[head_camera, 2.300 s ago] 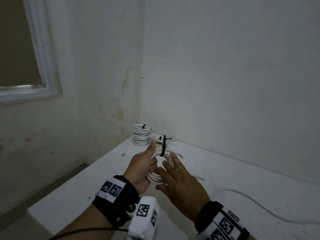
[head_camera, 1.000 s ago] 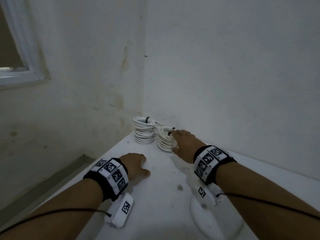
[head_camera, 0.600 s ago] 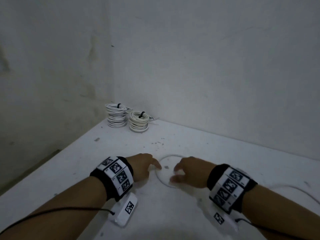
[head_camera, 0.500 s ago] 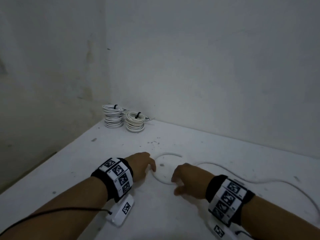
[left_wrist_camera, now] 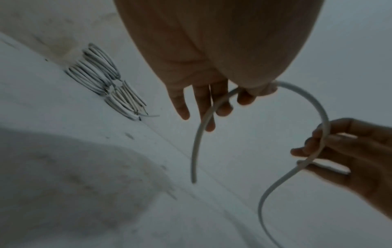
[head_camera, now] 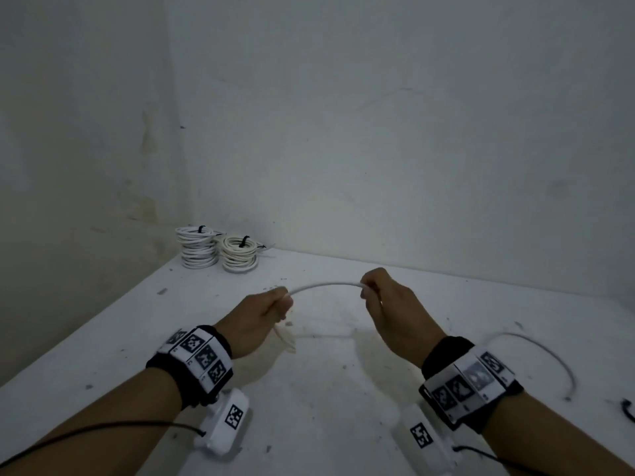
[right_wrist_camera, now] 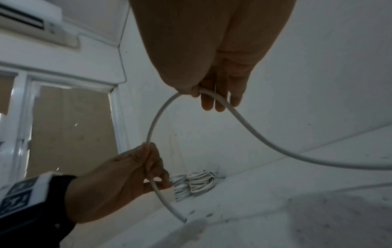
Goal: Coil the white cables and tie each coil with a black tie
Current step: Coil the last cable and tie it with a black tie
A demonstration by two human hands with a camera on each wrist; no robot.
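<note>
Head view: at centre frame, the left hand (head_camera: 264, 309) and right hand (head_camera: 388, 304) each pinch a loose white cable (head_camera: 324, 286), lifting an arch of it above the white table (head_camera: 343, 389). Two tied coils (head_camera: 220, 250) sit at the far corner, upper left.

Left wrist view: thumb and forefinger grip the cable (left_wrist_camera: 314, 107) at upper centre; its free end hangs below.

Right wrist view: the cable (right_wrist_camera: 265, 139) trails toward the right edge.
</note>
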